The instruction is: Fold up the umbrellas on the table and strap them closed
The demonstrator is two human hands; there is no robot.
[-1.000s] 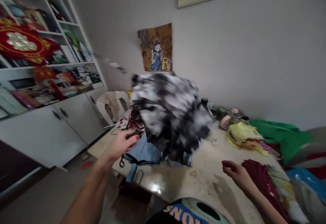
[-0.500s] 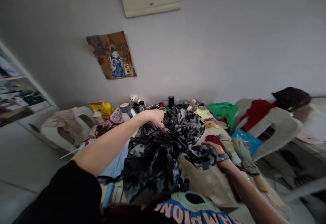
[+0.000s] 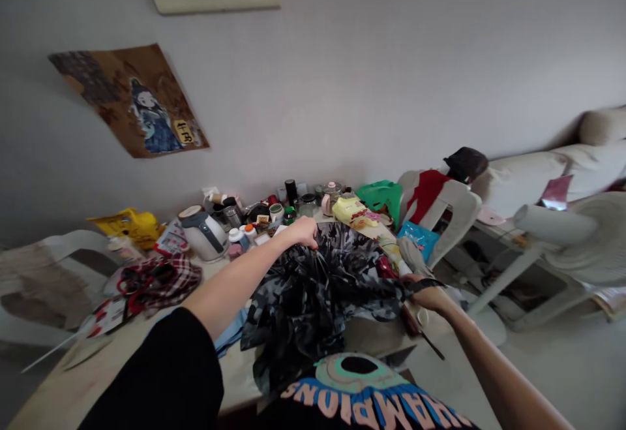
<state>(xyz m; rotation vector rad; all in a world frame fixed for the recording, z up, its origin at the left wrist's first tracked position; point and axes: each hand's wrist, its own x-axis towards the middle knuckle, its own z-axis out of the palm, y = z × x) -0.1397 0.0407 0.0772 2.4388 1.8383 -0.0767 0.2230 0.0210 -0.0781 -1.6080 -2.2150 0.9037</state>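
Observation:
A large camouflage cloth in black and grey lies bunched over the table in front of me, its folds running together near the middle. Over those folds my left hand is closed around a small red-handled tool, mostly hidden by the fingers. My right hand grips the right end of the cloth and holds it stretched out to the side. A dark strip crosses the back of that hand. The fingertips there are partly covered by fabric.
Behind the cloth stand an electric kettle, several jars and bottles, and a yellow packet. Plaid fabric lies on the left. To the right are a green bag, a chair with red cloth, and a white fan.
My view has turned to the right, bringing the fan and sofa into sight. My right hand has drawn the cloth's end outward. My left hand remains over the gathered folds.

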